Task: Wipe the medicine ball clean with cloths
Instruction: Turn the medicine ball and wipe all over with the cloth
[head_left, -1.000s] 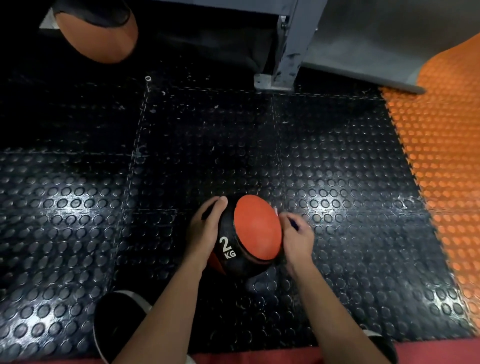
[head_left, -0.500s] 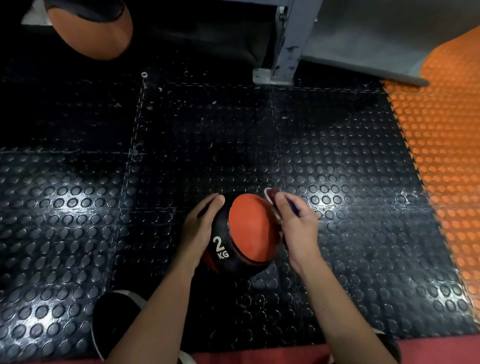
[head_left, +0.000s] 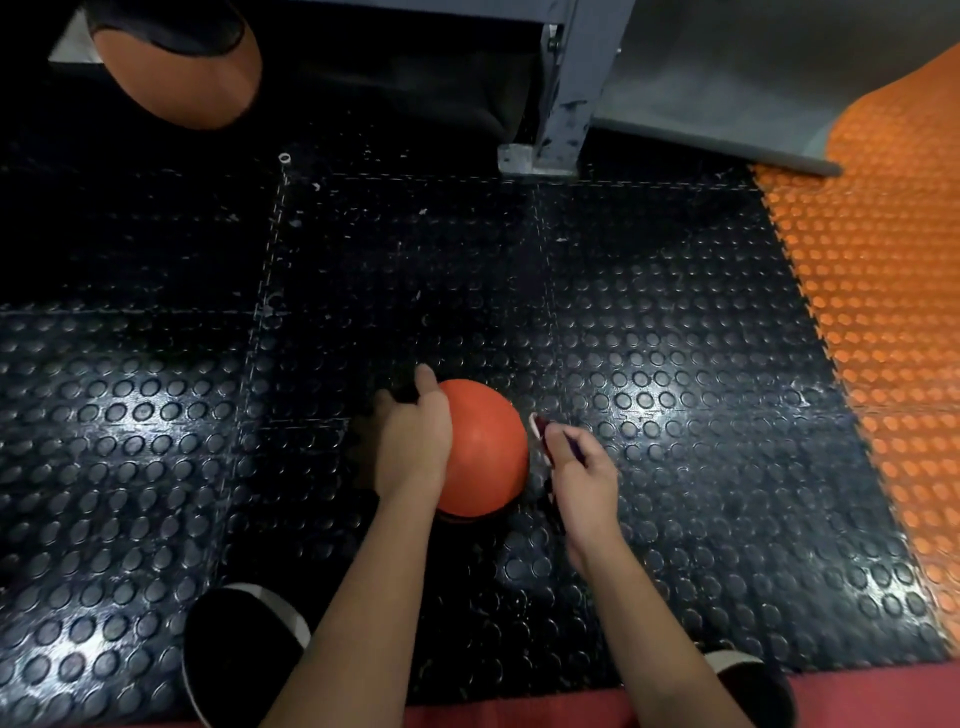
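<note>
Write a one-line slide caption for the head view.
Left hand steadies an orange medicine ball on studded black floor mats while the right hand holds a cloth beside it.

Left hand (head_left: 413, 447) lies spread with fingers straight; right hand (head_left: 579, 475) is curled, pinching.

Two medicine balls (head_left: 485, 447), two shoes (head_left: 244, 649).
</note>
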